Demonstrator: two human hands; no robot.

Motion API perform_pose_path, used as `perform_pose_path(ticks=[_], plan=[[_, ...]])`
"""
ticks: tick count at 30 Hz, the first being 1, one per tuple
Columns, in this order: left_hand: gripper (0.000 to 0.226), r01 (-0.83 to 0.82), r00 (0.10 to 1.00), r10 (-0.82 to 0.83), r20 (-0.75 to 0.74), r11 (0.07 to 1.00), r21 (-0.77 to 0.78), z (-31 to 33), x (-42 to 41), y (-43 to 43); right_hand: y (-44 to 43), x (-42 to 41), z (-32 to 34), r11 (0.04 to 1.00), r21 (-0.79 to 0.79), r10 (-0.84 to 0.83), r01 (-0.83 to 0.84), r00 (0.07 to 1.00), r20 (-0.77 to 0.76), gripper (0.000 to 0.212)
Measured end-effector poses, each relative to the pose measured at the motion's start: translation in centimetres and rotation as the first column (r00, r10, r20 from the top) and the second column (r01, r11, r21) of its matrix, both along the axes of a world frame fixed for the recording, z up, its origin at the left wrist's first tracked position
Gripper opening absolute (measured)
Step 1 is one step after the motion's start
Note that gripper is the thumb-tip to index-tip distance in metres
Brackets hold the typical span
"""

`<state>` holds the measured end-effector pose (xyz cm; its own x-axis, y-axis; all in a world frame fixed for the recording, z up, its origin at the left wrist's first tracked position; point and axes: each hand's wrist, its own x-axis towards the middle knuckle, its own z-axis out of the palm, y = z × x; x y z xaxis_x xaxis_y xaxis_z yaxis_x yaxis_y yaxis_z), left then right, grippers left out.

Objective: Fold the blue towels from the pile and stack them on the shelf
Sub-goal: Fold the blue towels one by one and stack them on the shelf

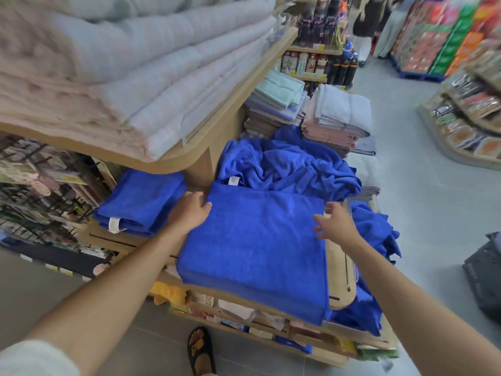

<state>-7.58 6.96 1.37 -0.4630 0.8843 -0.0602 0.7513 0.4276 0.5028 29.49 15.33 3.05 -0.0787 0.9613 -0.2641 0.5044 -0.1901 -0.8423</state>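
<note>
A blue towel lies folded flat on the wooden shelf in front of me. My left hand holds its far left edge, thumb on top of the cloth. My right hand hovers at the towel's far right corner with fingers spread, holding nothing. Behind the towel sits the crumpled pile of blue towels. More blue cloth hangs off the shelf's right side. To the left, a stack of folded blue towels rests under the upper shelf.
The upper shelf carries thick pink and grey blankets overhanging the stack. Folded pink and grey towels stand behind the pile. A wire rack of goods is at left. A dark basket sits on the floor at right.
</note>
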Motion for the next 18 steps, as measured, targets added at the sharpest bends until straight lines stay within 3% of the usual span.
perform_pose_path(ticks=[3, 8, 10, 13, 18], plan=[[0.053, -0.018, 0.999, 0.022, 0.050, 0.996, -0.087, 0.1, -0.5, 2.7, 2.4, -0.5, -1.1, 0.997, -0.002, -0.080, 0.080, 0.997, 0.012, 0.014], [0.027, -0.097, 0.975, 0.081, 0.207, 0.993, 0.070, -0.2, -0.4, 4.6, 3.7, -1.3, -1.8, 0.963, -0.171, -0.252, 0.209, 0.923, -0.290, 0.019], [0.016, -0.128, 0.956, 0.080, 0.283, 0.979, 0.156, -0.2, -0.3, 4.8, 3.7, -1.2, -1.6, 0.945, -0.233, -0.298, 0.229, 0.895, -0.333, 0.021], [0.018, -0.096, 0.927, 0.007, 0.376, 0.971, 0.220, -0.2, -0.4, 5.0, 3.4, -0.7, -0.7, 0.937, -0.252, -0.314, 0.241, 0.899, -0.306, 0.016], [0.032, -0.123, 0.886, -0.029, 0.463, 0.948, 0.294, 0.6, -1.7, 5.2, 4.3, 0.6, 1.6, 0.980, -0.124, -0.177, 0.154, 0.961, -0.212, 0.018]])
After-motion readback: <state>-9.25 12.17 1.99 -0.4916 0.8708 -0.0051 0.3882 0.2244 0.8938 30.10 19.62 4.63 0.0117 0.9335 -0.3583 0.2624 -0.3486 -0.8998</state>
